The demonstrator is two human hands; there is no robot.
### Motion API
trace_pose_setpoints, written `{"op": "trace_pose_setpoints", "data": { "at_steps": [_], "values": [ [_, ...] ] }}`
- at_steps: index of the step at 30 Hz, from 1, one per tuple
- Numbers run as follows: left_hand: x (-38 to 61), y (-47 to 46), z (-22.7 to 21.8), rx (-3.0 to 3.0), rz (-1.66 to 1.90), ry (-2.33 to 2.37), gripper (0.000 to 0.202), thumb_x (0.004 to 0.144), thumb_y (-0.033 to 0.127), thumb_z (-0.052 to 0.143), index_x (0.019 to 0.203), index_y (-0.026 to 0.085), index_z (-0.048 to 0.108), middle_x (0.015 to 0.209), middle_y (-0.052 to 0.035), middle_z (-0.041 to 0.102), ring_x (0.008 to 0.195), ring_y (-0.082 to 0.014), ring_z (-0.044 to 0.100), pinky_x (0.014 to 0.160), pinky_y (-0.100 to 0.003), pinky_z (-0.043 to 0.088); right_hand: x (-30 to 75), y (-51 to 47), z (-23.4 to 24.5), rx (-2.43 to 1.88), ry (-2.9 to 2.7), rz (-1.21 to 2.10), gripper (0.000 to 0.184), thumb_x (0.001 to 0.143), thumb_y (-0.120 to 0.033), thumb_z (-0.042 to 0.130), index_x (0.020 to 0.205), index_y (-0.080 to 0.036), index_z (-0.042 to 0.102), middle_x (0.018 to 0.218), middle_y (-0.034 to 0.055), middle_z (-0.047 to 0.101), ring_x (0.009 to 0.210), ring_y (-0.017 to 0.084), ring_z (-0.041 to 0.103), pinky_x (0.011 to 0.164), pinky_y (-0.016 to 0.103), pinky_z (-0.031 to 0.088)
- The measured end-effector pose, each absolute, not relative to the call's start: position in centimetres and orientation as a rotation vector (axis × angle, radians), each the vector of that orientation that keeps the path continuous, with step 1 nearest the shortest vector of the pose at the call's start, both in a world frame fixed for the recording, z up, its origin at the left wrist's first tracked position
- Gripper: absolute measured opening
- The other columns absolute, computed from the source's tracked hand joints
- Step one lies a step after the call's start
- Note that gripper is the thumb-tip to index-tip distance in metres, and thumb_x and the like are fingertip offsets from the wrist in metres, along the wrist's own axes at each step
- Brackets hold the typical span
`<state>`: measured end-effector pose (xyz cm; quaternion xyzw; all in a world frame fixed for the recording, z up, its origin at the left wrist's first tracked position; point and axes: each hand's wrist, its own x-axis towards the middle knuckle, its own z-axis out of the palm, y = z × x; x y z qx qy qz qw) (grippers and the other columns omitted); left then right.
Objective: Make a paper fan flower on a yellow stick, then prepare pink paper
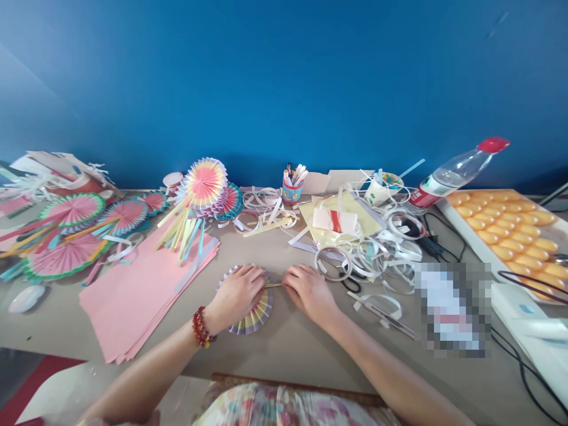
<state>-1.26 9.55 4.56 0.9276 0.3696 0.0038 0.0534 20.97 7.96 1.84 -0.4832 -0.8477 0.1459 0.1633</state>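
A round pleated paper fan (255, 318), yellow and pale purple, lies flat on the table in front of me. My left hand (238, 294) covers much of it, fingers curled down together on its right part. To the right, my right hand (308, 294) is closed, with thumb and fingers pinched on a thin pale-yellow strip (274, 285). That strip spans the short gap from the fan's edge to the right fingertips. Both sets of fingertips are partly hidden from above.
Pink paper sheets (142, 290) and finished fans (206, 183) lie to the left. Tangled white paper strips (377, 254), a tape roll (332, 262) and tweezers-like metal tool (390, 319) are at right. A bottle (457, 171) leans behind, beside a yellow bumpy pad (510, 225).
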Motion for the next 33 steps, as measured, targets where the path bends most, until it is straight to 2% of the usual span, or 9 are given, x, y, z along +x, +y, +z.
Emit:
{"op": "trace_pose_setpoints", "data": {
  "at_steps": [4, 24, 33],
  "values": [
    [-1.2, 9.5, 4.5, 2.792, 0.039, 1.145, 0.005, 0.093, 0.019, 0.054, 0.088, 0.018, 0.056, 0.097, -0.0063, 0.059, 0.092, -0.0227, 0.054, 0.080, -0.036, 0.047, 21.0, 8.0, 2.0, -1.383, -2.422, 0.421, 0.014, 0.094, -0.017, 0.052, 0.085, -0.019, 0.063, 0.089, 0.0039, 0.060, 0.087, 0.018, 0.052, 0.077, 0.029, 0.036],
    [-0.9, 9.4, 4.9, 2.753, 0.037, 1.166, 0.007, 0.089, 0.014, 0.058, 0.089, 0.019, 0.054, 0.097, -0.0046, 0.059, 0.093, -0.0231, 0.054, 0.080, -0.037, 0.045, 21.5, 8.8, 2.2, -1.291, -2.559, 0.437, 0.015, 0.095, -0.017, 0.052, 0.089, -0.020, 0.065, 0.089, 0.0041, 0.063, 0.088, 0.019, 0.052, 0.080, 0.030, 0.036],
    [-1.1, 9.6, 4.5, 2.763, 0.059, 1.129, 0.006, 0.092, 0.016, 0.055, 0.086, 0.018, 0.055, 0.095, -0.0055, 0.057, 0.090, -0.0224, 0.054, 0.080, -0.036, 0.047, 21.6, 9.1, 1.9, -1.273, -2.559, 0.430, 0.016, 0.095, -0.017, 0.051, 0.091, -0.021, 0.066, 0.090, 0.0038, 0.063, 0.088, 0.019, 0.052, 0.079, 0.031, 0.036]
  ]
}}
